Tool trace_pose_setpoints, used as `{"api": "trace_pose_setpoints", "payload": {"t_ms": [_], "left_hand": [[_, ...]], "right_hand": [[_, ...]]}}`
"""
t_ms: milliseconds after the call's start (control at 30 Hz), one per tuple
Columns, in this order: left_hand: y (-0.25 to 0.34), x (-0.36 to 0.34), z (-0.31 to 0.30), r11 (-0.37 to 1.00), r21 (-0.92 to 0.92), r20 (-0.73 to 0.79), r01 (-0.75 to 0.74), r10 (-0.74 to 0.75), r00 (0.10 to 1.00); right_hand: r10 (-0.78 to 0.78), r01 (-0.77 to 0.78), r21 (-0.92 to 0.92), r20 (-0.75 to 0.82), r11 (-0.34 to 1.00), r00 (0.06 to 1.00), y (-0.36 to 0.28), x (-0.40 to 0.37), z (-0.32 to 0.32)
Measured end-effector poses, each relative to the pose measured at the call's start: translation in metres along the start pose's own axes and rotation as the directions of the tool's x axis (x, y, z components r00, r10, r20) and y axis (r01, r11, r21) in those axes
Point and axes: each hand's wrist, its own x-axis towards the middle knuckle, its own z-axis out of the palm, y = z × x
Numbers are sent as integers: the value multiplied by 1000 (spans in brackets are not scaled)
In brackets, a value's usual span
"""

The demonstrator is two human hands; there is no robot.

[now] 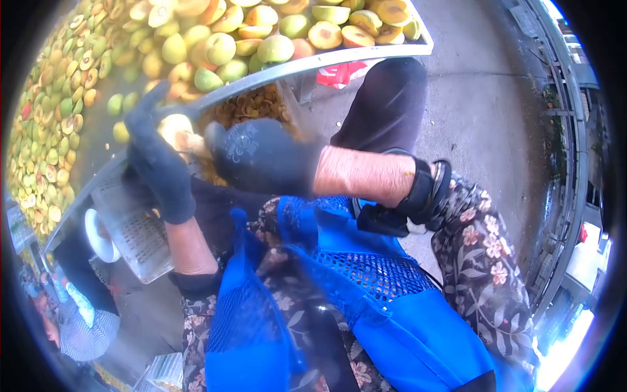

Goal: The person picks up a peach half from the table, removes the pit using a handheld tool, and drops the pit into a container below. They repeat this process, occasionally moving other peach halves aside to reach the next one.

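Left of centre, gloved left hand (157, 153) grasping a cut fruit (175, 129). Gloved right hand (261, 155) curled close beside; cannot tell its grip. Fruit halves (324, 34) heaped, top of frame.

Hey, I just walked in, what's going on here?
Someone in dark gloves is working on fruit at a table loaded with more of it, many pieces cut in half. The left hand holds a pale-fleshed fruit near the table's edge. The right hand is curled close beside it; whether it grips a tool is hidden. Below the edge sits a heap of brownish pieces.
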Motion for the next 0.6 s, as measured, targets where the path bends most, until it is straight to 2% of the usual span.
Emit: {"api": "trace_pose_setpoints", "payload": {"t_ms": [33, 67, 167, 233, 267, 333, 367, 400, 433, 467, 500, 533, 600], "left_hand": [[-1, 3, 1, 998, -34, -26, -49, 48, 998], [4, 1, -3, 658, -552, 221, 512, -476, 851], [25, 0, 3, 626, -628, 104, 462, -521, 847], [38, 3, 7, 846, -390, -169, 364, -454, 875], [28, -1, 4, 927, -208, -197, 311, -352, 915], [28, 1, -7, 898, -302, -94, 321, -363, 927], [28, 1, -13, 878, -346, -42, 332, -368, 929], [27, 5, -15, 781, -491, 43, 387, -422, 906], [24, 9, -16, 656, -619, 134, 433, -455, 880], [20, 11, -16, 626, -636, 169, 451, -457, 873], [18, 11, -13, 739, -559, 95, 377, -394, 914], [15, 11, -8, 832, -469, 30, 296, -319, 947], [10, 11, -8, 822, -497, 62, 277, -285, 957]], "right_hand": [[21, -21, 10, 21, 1000, 1000, 0, 0, -3], [41, -42, 26, 36, 999, 999, -3, 0, -6], [90, -90, 33, 9, 995, 996, -12, 1, -2], [63, -58, 66, -77, 996, 995, -16, 3, -1], [26, -10, 113, -144, 993, 989, -19, 3, 1], [77, -46, 214, -138, 976, 988, -24, 2, 4], [150, -131, 254, -59, 958, 987, -24, 4, 3], [221, -218, 284, 21, 934, 975, -23, 5, 2], [181, -180, 187, 14, 966, 983, -22, 6, 0], [138, -138, 85, 9, 987, 990, -20, 8, -2], [98, -98, -20, 10, 995, 995, -19, 8, -4], [141, -144, 113, 33, 983, 989, -19, 9, -7], [212, -233, 368, 98, 900, 972, -19, 12, -10]]}}
